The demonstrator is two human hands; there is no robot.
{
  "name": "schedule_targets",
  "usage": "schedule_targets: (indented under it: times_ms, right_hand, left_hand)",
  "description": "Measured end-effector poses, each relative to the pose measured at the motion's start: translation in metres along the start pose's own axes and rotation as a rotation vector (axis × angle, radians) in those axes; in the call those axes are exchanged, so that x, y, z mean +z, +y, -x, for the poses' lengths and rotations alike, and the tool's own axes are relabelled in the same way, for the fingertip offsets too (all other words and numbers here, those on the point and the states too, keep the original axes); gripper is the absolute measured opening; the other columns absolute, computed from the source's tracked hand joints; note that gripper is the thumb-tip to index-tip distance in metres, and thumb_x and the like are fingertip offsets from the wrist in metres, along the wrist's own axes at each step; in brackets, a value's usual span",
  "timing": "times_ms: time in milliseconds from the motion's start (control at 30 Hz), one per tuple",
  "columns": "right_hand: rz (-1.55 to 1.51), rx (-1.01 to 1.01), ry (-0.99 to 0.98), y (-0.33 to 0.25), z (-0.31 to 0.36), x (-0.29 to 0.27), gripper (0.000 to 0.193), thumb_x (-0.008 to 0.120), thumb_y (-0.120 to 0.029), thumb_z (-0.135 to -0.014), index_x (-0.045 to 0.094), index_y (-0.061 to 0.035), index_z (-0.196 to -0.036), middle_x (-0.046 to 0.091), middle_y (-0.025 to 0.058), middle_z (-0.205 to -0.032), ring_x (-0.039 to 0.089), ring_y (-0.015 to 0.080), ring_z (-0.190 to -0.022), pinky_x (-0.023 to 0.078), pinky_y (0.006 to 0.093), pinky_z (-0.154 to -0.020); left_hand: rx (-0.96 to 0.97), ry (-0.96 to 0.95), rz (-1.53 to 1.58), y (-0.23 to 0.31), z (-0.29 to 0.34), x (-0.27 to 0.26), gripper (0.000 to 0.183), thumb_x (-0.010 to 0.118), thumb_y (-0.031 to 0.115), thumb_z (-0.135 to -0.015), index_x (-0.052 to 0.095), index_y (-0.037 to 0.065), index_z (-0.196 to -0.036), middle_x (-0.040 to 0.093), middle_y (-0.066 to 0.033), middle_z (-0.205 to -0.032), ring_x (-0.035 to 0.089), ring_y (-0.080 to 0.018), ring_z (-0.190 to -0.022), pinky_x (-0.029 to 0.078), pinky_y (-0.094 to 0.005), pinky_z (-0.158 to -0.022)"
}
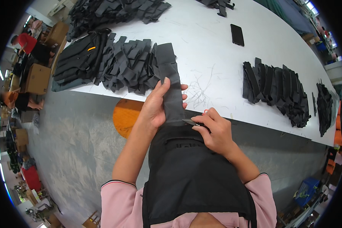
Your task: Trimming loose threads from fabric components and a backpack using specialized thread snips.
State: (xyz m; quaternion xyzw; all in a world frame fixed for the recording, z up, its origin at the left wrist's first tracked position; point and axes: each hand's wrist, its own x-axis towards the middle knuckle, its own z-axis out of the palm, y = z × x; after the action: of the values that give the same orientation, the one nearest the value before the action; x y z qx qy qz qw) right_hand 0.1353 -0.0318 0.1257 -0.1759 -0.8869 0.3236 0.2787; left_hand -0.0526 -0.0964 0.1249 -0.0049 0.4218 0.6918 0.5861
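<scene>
My left hand [154, 105] is closed round a dark grey fabric strip [173, 95], its thumb on top and its fingertips showing past the right edge. The strip's far end lies at the table's edge beside a heap of similar pieces, and its near end hangs in front of my black apron [193, 171]. In my right hand [219, 133] is a small pair of thread snips [188, 121], gripped between thumb and fingers. Their pointed blades meet the right edge of the strip near its lower end. A small red loop shows by the right index finger.
On the white table [205, 41] lie a heap of dark fabric pieces [127, 64], a black backpack [78, 59], a phone [237, 35] and a row of folded dark pieces [275, 87]. Loose threads [201, 91] are scattered mid-table. An orange round stool [125, 117] stands below the edge.
</scene>
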Motion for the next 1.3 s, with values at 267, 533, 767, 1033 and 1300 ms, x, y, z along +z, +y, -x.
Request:
schedule_targets:
  times_ms: [267,533,767,1033,1300]
  right_hand:
    - [-0.138,0.135,0.097,-0.008,0.005,0.003,0.028,0.073,-0.003,-0.065,0.064,-0.0068,-0.091,0.050,0.0058,-0.075,0.054,0.0205,-0.057,0.042,0.0295,-0.050]
    - [0.109,-0.016,0.013,-0.012,-0.005,0.002,0.023,0.071,-0.006,-0.069,0.062,-0.0051,-0.090,0.049,0.0073,-0.075,0.053,0.0229,-0.057,0.043,0.0320,-0.051]
    - [0.138,-0.029,-0.025,-0.015,-0.008,-0.001,0.021,0.071,-0.005,-0.069,0.062,-0.0052,-0.089,0.049,0.0073,-0.074,0.053,0.0229,-0.056,0.042,0.0322,-0.051]
    - [0.026,-0.019,0.012,-0.007,-0.005,0.001,0.022,0.072,-0.007,-0.067,0.063,-0.0080,-0.087,0.050,0.0041,-0.075,0.055,0.0211,-0.058,0.042,0.0304,-0.050]
    - [-0.064,0.078,0.044,-0.010,-0.008,0.004,0.019,0.072,-0.006,-0.070,0.063,-0.0074,-0.087,0.051,0.0053,-0.075,0.054,0.0212,-0.057,0.042,0.0309,-0.049]
  left_hand:
    - [0.009,-0.019,0.205,-0.004,-0.004,-0.007,0.033,0.045,0.036,-0.096,0.040,0.006,-0.111,0.060,-0.0150,-0.105,0.059,-0.0218,-0.083,0.055,-0.0389,-0.066]
    - [0.161,0.056,0.007,-0.001,0.007,0.014,0.030,0.044,0.034,-0.097,0.041,0.008,-0.111,0.060,-0.0148,-0.103,0.060,-0.0206,-0.082,0.055,-0.0375,-0.065]
    - [0.139,0.061,0.019,0.000,0.006,0.010,0.037,0.043,0.036,-0.097,0.044,0.003,-0.113,0.060,-0.0156,-0.106,0.060,-0.0216,-0.084,0.055,-0.0385,-0.067]
    - [-0.075,-0.064,0.256,-0.002,-0.001,-0.001,0.049,0.039,0.040,-0.097,0.043,-0.004,-0.119,0.057,-0.0166,-0.107,0.058,-0.0223,-0.084,0.054,-0.0385,-0.073]
    - [-0.024,-0.088,0.207,0.002,-0.004,-0.002,0.050,0.040,0.040,-0.097,0.044,-0.005,-0.118,0.057,-0.0172,-0.110,0.060,-0.0239,-0.087,0.054,-0.0394,-0.077]
